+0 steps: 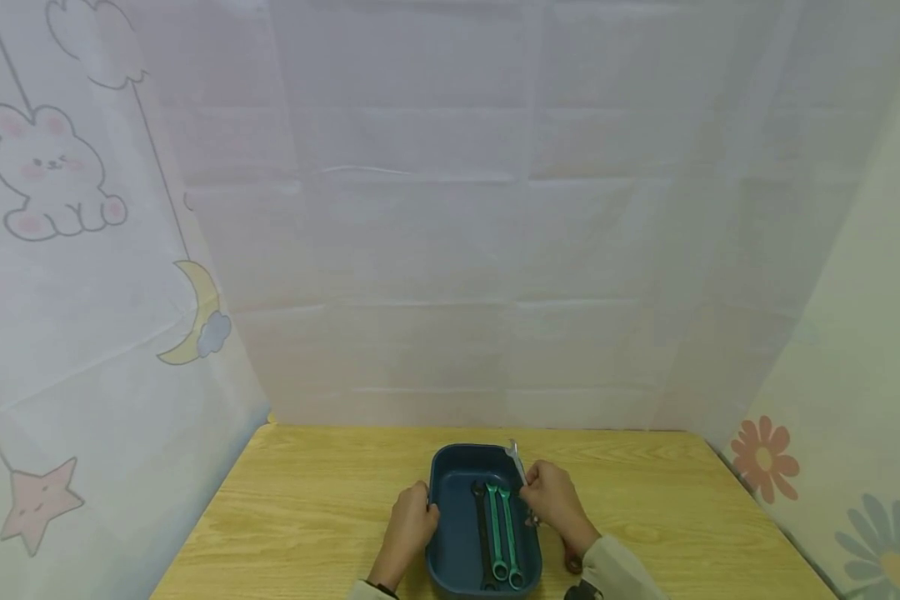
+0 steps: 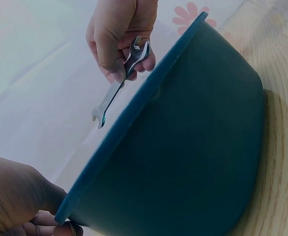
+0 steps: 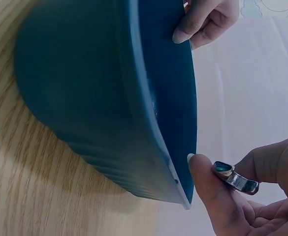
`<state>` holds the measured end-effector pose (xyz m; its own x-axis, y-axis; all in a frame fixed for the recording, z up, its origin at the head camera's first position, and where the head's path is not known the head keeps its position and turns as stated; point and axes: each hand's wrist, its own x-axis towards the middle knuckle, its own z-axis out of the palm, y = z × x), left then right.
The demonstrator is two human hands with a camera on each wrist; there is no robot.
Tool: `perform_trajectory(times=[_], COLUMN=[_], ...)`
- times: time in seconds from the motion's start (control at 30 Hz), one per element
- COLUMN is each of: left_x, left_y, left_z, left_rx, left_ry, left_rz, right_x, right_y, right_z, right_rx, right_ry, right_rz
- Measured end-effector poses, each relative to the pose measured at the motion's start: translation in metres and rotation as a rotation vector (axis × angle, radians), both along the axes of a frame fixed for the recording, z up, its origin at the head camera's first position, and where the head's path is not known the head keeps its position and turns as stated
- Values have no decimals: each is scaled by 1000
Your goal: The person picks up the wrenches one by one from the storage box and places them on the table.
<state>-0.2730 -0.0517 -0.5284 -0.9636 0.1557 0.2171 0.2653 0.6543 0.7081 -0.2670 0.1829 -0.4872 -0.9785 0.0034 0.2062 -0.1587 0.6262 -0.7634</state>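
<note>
A dark blue rectangular tub (image 1: 452, 521) stands on the table. My left hand (image 1: 410, 525) grips its left rim, thumb over the edge and fingers underneath, as the left wrist view shows. In my right hand (image 1: 560, 502), thumb and fingers pinch a silver double open-end wrench (image 2: 115, 92) above the tub's right rim. Inside the tub lie a black wrench (image 1: 483, 529) and two green wrenches (image 1: 496, 529), side by side lengthwise. From the right wrist, the silver wrench (image 3: 238, 183) appears end-on between thumb and finger.
The wood-grain table (image 1: 307, 500) spreads to both sides of the tub. A reddish-brown object (image 1: 572, 558) lies partly hidden under the right wrist. A pale sheet (image 1: 450, 250) hangs behind the table, with printed walls left and right.
</note>
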Motion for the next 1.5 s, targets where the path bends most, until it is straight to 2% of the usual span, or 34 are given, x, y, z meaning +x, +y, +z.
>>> perform_trajectory(times=[0.13,0.37,0.53,0.67,0.8,1.0,1.23,1.5], left_x=[0,0,-1,-1,-1,-1,0,1], left_y=[0,1,1,1,1,1,0,1], left_z=[-1,0,1,0,0,-1,0,1], left_rx=[0,9,12,5,0,2,21,15], left_ry=[-11,-10,-6,-10,9,2,-3,25], left_rz=[0,-1,-1,-5,3,5,-6,1], right_x=[1,-2,-6,-6,-6,-6,-4,1], right_y=[3,8,10,12,13,17,21,22], right_z=[0,-1,-3,-4,-5,-4,-3,0], right_rx=[14,-39,2,-17,12,-64,12,-47], right_ry=[-14,-18,-3,-18,5,-37,-34,-67], right_rz=[4,-16,-41,-47,-50,-47,-56,-47])
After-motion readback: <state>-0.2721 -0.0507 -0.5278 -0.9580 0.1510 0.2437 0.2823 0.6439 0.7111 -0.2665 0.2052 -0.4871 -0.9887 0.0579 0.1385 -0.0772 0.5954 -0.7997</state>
